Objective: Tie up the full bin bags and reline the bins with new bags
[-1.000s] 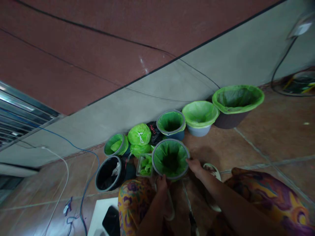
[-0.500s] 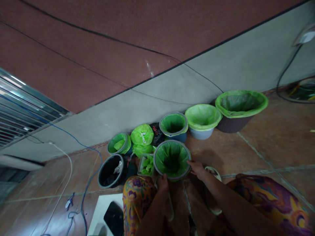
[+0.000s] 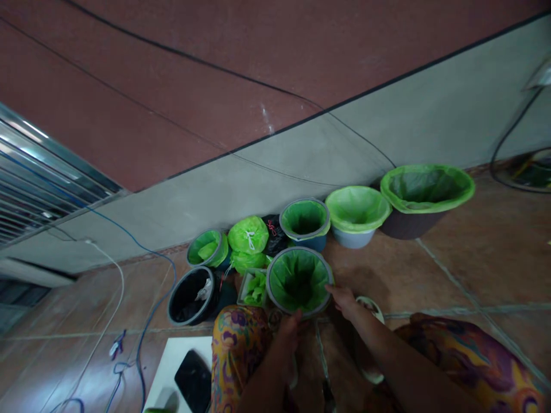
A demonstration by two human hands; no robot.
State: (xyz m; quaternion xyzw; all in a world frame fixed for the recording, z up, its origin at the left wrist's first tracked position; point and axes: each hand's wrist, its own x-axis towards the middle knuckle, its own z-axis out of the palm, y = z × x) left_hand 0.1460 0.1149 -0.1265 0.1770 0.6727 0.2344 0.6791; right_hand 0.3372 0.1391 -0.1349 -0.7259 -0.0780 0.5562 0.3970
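Observation:
Between my knees stands a round trash bin (image 3: 331, 274) with a grey rim, lined with a green bag (image 3: 297, 275). My right hand (image 3: 343, 299) grips the rim on its right side, thumb over the edge. At the near side of the same rim is my left hand (image 3: 291, 331), its thumb on the edge and its other fingers hidden below. The inside of the bag is dark. Left of the bin sits a small square basket (image 3: 241, 293) holding crumpled green bags (image 3: 255, 288).
Along the wall stand a blue bin (image 3: 317, 242), a pale bin (image 3: 355, 238) and a brown bin (image 3: 413, 223), all green-lined. Tied green (image 3: 248, 234) and black bags (image 3: 275, 236) lie beside them. A black-lined bin (image 3: 172, 304), a phone (image 3: 193, 380) and a blue cable (image 3: 148, 327) are on the left.
My left hand has slid a little to the right along the near rim. My right hand stays on the right side. The view has shifted slightly.

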